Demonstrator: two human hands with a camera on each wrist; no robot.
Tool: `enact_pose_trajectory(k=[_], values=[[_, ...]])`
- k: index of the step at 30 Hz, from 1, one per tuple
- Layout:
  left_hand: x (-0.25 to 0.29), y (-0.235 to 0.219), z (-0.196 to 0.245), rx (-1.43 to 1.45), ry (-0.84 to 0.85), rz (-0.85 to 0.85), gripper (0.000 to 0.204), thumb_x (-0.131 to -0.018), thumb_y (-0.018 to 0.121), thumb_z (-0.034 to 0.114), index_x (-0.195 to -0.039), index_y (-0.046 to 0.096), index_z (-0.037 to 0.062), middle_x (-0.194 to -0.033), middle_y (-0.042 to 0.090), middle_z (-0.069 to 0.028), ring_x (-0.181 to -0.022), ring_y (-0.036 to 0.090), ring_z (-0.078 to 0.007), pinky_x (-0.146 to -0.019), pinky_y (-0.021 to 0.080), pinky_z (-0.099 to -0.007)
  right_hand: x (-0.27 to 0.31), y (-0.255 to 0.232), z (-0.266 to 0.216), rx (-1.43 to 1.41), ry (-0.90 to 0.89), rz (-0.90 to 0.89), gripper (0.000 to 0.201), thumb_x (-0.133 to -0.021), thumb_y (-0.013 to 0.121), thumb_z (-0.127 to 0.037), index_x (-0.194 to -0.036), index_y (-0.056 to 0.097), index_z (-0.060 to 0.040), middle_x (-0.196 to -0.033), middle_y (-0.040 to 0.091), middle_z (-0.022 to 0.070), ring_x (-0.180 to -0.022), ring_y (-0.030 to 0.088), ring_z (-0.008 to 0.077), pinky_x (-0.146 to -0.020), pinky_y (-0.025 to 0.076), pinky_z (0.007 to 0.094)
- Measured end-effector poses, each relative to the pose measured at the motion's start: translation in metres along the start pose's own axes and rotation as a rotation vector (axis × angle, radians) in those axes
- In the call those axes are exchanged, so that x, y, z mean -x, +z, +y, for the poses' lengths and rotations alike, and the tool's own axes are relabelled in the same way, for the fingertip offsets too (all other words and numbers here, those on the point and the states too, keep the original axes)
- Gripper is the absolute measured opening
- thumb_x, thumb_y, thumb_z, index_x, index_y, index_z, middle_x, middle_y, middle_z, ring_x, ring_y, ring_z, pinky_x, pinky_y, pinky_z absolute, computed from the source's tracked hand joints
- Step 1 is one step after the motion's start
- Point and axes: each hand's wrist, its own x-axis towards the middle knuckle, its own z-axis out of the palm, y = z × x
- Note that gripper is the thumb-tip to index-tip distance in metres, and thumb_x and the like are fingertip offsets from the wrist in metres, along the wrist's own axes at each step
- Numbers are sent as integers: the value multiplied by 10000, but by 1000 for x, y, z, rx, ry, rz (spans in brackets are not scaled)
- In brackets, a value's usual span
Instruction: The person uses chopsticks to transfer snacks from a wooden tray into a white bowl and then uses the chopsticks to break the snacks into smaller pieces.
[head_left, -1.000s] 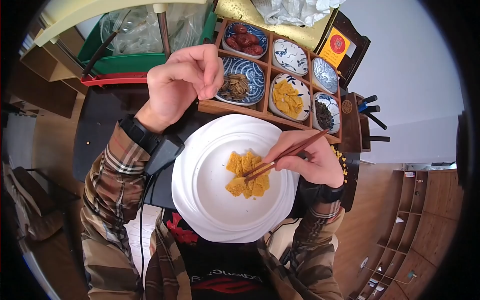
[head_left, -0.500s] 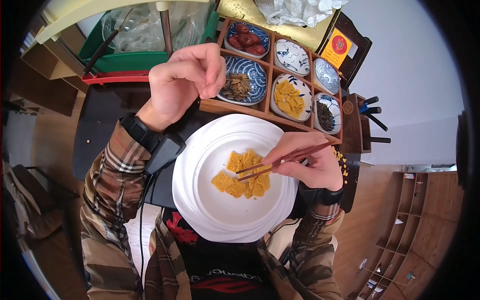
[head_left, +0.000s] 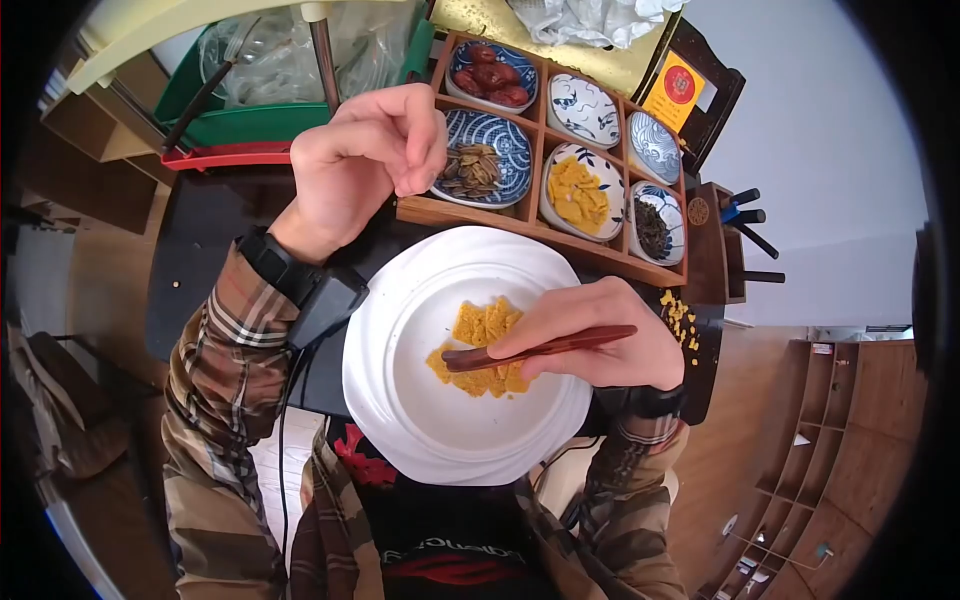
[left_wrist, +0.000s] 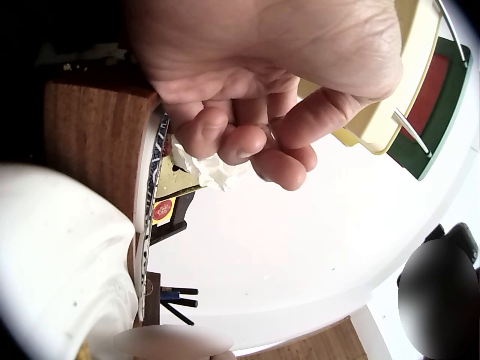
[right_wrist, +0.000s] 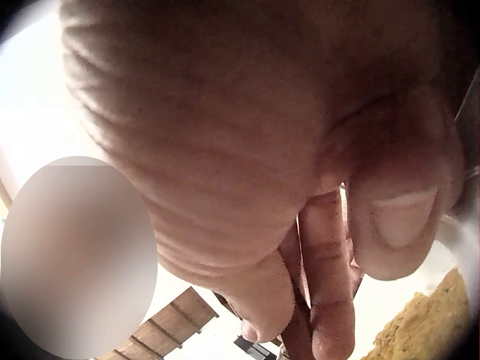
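Two hands are in view, one of them gripping. The right hand (head_left: 612,308) pinches brown wooden chopsticks (head_left: 565,344) between thumb and index finger; the sticks lie close together along their visible length. Their left end is above or on the yellow flat pieces (head_left: 492,320); contact cannot be confirmed from this angle. In the right wrist view, fingers and thumb crowd the picture, with part of a yellow piece at the lower edge.

The left hand (head_left: 366,155) is raised with its fingers loosely curled, fingertips and thumb near one another, nothing seen between them. In the head view its fingertips overlap the edge of the dish of brown seeds (head_left: 473,172); their height above it cannot be told.

The yellow pieces sit in a cluster on the floor of a white bowl (head_left: 372,395) with a broad, wavy rim, in front of the person. Just beyond stands a divided wooden box (head_left: 470,223) containing six patterned dishes. Red dates (head_left: 492,76), the seeds, more yellow flakes (head_left: 577,196) and dark dried leaves (head_left: 651,230) occupy four of these.

Yellow crumbs (head_left: 681,318) are scattered near the box's right end. Farther left, a green bin (head_left: 245,130) contains clear plastic bags (head_left: 285,60).
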Motion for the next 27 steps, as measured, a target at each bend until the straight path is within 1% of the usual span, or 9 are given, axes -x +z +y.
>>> enact_pose_trajectory(k=[1, 3, 6, 10, 12, 16, 18, 25, 27], values=[[0, -1, 0, 5, -4, -6, 81, -747, 481, 136, -701, 456, 74, -640, 510, -67, -597, 438, -150, -562, 354, -263, 1, 0, -1, 0, 0, 1, 260, -830, 774, 9, -1087, 760, -26, -947, 739, 113, -826, 698, 194, -717, 535, 298], [0, -1, 0, 10, -8, -13, 81, -747, 479, 137, -702, 456, 73, -640, 510, -67, -597, 439, -150, -562, 354, -263, 2, 0, -4, -47, 96, 17, 229, -848, 763, 9, -1075, 761, -23, -946, 739, 100, -832, 692, 161, -717, 530, 291], [0, -1, 0, 12, -12, -12, 83, -747, 480, 140, -703, 456, 73, -641, 510, -66, -597, 439, -150, -561, 352, -263, 4, -4, -3, -19, 142, -2, 214, -861, 754, 8, -1073, 761, -23, -949, 740, 93, -845, 691, 144, -725, 529, 279], [0, 0, 0, 16, -13, -1, 87, -748, 485, 144, -705, 459, 73, -641, 510, -66, -595, 433, -149, -562, 350, -265, 3, -4, -3, -16, 110, 2, 214, -863, 751, 6, -1075, 760, -24, -960, 744, 101, -854, 698, 150, -740, 531, 265], [1, 0, 0, 11, -14, 1, 88, -749, 486, 145, -705, 460, 73, -641, 510, -66, -594, 430, -148, -562, 350, -265, 2, -4, -3, -64, 74, -19, 207, -863, 754, 0, -1068, 761, -25, -972, 748, 105, -861, 701, 147, -748, 532, 255], [0, 0, -1, 24, -8, -4, 83, -746, 482, 143, -706, 459, 74, -641, 511, -65, -594, 430, -148, -565, 347, -265, 1, -2, -4, -51, 50, -43, 196, -863, 756, -3, -1058, 761, -24, -976, 751, 103, -860, 701, 146, -742, 533, 253], [0, 1, 0, 31, -3, -5, 82, -745, 481, 142, -705, 459, 74, -640, 511, -65, -594, 430, -149, -565, 347, -265, 2, -2, -5, -52, 124, -21, 197, -859, 763, -6, -1056, 761, -22, -965, 751, 89, -843, 694, 130, -710, 530, 248], [0, 0, 0, 16, -7, -11, 75, -742, 476, 137, -705, 460, 74, -639, 510, -66, -595, 428, -152, -566, 345, -265, 8, -7, -2, -16, 114, 20, 194, -859, 765, -8, -1052, 763, -26, -946, 746, 79, -810, 673, 106, -660, 505, 228], [-1, 0, 0, 0, -3, -13, 74, -742, 475, 136, -705, 459, 73, -640, 510, -67, -595, 427, -152, -566, 345, -265, 10, -8, -4, -38, 141, 33, 195, -860, 758, -1, -1053, 764, -28, -944, 746, 82, -814, 674, 108, -657, 505, 221]])
